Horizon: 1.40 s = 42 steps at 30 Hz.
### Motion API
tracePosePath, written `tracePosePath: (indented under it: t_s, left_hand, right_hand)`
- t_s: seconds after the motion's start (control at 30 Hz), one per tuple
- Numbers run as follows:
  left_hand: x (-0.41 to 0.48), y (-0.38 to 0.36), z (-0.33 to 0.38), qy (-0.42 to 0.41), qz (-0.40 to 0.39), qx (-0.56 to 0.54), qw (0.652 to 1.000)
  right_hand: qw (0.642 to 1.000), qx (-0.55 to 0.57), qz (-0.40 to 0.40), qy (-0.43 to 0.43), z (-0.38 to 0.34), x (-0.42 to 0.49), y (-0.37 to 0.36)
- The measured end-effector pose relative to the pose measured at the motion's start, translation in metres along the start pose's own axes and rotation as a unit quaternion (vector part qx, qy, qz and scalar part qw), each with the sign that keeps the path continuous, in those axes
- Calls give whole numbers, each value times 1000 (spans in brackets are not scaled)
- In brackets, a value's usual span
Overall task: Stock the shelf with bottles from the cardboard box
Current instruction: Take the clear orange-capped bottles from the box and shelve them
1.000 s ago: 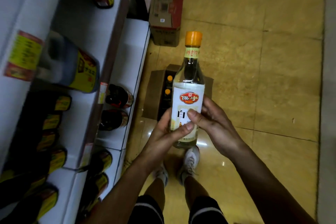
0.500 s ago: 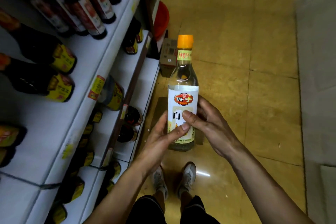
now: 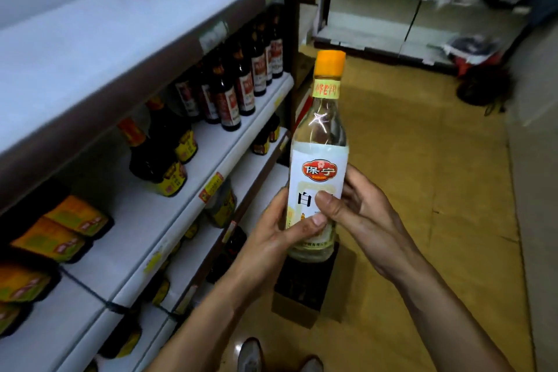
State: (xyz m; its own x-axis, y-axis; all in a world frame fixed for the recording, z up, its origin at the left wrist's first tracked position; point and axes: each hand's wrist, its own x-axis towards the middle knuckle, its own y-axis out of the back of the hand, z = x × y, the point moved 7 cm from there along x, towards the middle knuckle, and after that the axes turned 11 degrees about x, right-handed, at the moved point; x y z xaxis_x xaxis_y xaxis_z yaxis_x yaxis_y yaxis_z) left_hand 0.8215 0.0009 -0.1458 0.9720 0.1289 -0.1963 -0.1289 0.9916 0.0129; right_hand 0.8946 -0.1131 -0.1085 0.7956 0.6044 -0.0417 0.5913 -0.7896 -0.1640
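1. Dark bottles (image 3: 229, 100) stand in rows on the white shelf (image 3: 136, 208) at left, with yellow-labelled ones nearer.
2. The clear bottle (image 3: 317, 172), upright with an orange cap (image 3: 329, 62), is held in the air just beside the shelf's front edge, above the open cardboard box (image 3: 302, 299).
3. The left grip (image 3: 271, 238) curls round its lower left side and the right grip (image 3: 362, 214) round its right, both thumbs pressed on the label.
4. The box sits on a tan tiled floor (image 3: 422, 190); another white shelving unit (image 3: 377, 18) stands beyond.

Shelf (image 3: 126, 39) left of bottle (image 3: 317, 160) (box (image 3: 302, 308) beneath it)
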Motion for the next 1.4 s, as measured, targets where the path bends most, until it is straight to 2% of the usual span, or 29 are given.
tracePosePath:
  t_s: [0.4,0.8,1.03,1.23,1.4]
  left_hand:
    - [-33,65,73,-83,73,12,994]
    - [-83,186,153,-169,160,80,969]
    - [-120,241,176,-210,212,84,951]
    - [-145,273,185,-234,208,42,949]
    - [-152,309,186,-227,256,98,934]
  right_hand:
    - [993,-28,-80,86,-80,19,-79]
    - [968,-33,-164,189,-151,55,-209]
    - [953,-33,-212,216,-169,63,-280]
    - [944,-16,-245,221,-174,71,-327]
    - [936,-18,-271,222,-174,86,-358]
